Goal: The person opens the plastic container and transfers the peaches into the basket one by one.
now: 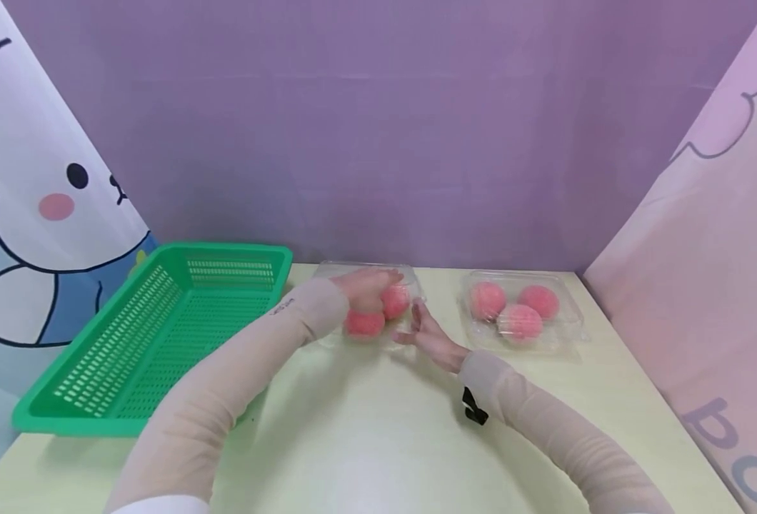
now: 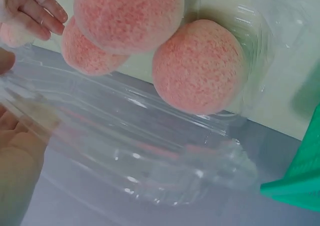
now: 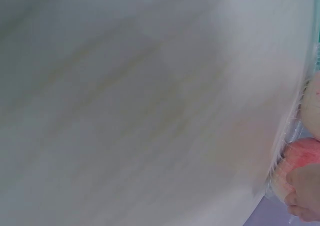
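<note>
In the head view my left hand (image 1: 367,287) reaches over a hinged clear box (image 1: 335,270), its fingers extended to the right. Two pink balls (image 1: 395,300) show beside it. The left wrist view shows three balls (image 2: 199,67) in the box and the raised clear lid (image 2: 135,151) against my left hand (image 2: 24,156); exact finger contact is unclear. My right hand (image 1: 431,341) is at the box's right front corner, fingers spread, holding nothing. The right wrist view is mostly filled by a pale blurred surface, with balls (image 3: 300,153) at its right edge.
A green slatted basket (image 1: 188,314) stands on the left of the pale table (image 1: 366,428). To the right sits another clear box (image 1: 568,307) with three pink balls (image 1: 520,322). A purple curtain (image 1: 366,143) hangs behind, with printed panels on both sides.
</note>
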Demonstrator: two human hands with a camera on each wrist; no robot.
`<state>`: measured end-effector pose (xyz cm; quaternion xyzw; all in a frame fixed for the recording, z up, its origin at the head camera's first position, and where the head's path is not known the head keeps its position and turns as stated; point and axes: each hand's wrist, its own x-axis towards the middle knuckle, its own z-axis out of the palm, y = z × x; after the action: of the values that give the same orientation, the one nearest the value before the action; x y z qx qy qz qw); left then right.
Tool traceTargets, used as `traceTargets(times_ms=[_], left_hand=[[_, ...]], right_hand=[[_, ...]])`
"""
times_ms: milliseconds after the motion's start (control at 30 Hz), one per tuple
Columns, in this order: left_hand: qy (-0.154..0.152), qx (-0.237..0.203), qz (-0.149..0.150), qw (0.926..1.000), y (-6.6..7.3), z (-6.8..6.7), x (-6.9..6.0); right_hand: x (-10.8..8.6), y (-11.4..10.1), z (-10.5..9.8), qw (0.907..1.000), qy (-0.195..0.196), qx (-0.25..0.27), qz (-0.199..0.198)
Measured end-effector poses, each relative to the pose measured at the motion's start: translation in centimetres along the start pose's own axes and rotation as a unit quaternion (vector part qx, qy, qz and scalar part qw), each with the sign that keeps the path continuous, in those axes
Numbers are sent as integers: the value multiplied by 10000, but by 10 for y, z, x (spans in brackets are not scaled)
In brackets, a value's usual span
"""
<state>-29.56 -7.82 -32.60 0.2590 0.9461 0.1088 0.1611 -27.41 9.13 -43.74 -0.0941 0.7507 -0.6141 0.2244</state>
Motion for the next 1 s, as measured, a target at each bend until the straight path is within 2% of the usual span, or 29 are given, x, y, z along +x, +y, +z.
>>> traceTargets(times_ms=[200, 300, 433, 500, 633, 800, 900, 1000], left_hand=[[58, 81, -124, 9999, -5, -7, 2], [246, 399, 1, 9989, -11, -14, 2], [412, 651, 266, 9967, -25, -27, -8], [462, 654, 287, 9964, -34, -33, -17], [647, 376, 110, 9971, -57, -41, -38], [863, -132, -250, 9959, -86, -38, -59], [964, -539, -419, 9930, -96, -33, -65], [1061, -960, -563, 9881, -99, -30, -69]], right_hand=[[-2, 0, -3, 10000, 75, -11, -33], [-2, 1, -4, 10000, 44, -5, -32], [-1, 2, -4, 10000, -13, -18, -16], [-1, 3, -3, 10000, -36, -33, -10], [0, 3, -2, 9999, -104, -72, -50], [1, 3, -1, 9999, -98, -55, -54], [1, 2, -2, 9999, -115, -59, -78], [-1, 0, -2, 9997, -196, -80, -99]])
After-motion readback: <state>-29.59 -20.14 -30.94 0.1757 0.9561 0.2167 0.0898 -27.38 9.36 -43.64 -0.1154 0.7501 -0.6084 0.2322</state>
